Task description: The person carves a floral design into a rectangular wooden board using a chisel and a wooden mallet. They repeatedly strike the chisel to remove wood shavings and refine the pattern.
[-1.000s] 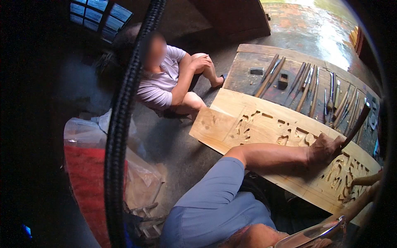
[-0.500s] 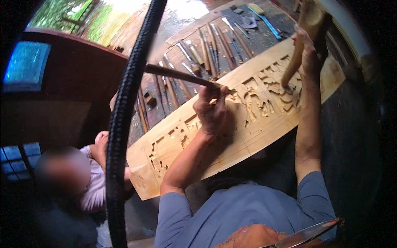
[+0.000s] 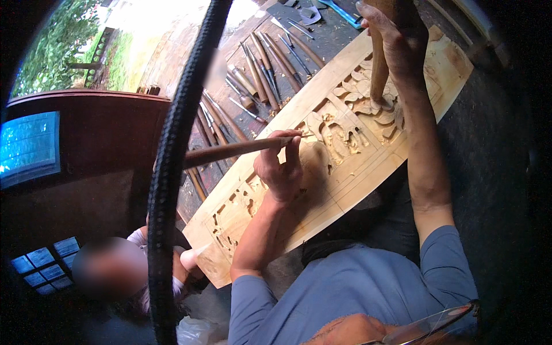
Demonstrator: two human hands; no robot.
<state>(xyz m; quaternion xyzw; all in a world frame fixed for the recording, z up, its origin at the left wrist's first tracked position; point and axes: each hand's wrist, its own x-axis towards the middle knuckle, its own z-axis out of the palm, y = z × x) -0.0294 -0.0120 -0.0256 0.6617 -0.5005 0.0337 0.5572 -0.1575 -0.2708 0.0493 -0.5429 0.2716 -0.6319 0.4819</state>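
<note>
A long, pale wooden board [image 3: 347,202] with carved relief lies slantwise before me. My left hand [image 3: 280,172] rests over its middle, fingers closed around a carving chisel [image 3: 227,152]. The chisel's wooden shaft points left and its tip is near the carved hollows, though the exact contact is hard to see. Over the far right part of the board, my right hand [image 3: 399,49] grips a wooden mallet [image 3: 379,69]. The mallet's handle hangs down over carved leaf shapes, while its dark head is cut off by the top edge.
Several chisels and gouges [image 3: 270,63] lie on the dark bench beyond the board. A blue-handled brush [image 3: 342,11] is at the top. At lower left sits another person [image 3: 138,238], close to the board's end, near a white plastic bag [image 3: 195,332]. A black braided cable [image 3: 172,161] crosses the view.
The view has turned, so the board slants more steeply. The chisel's shaft has swung against the board, its left end now lower than its tip. Both hands keep their holds.
</note>
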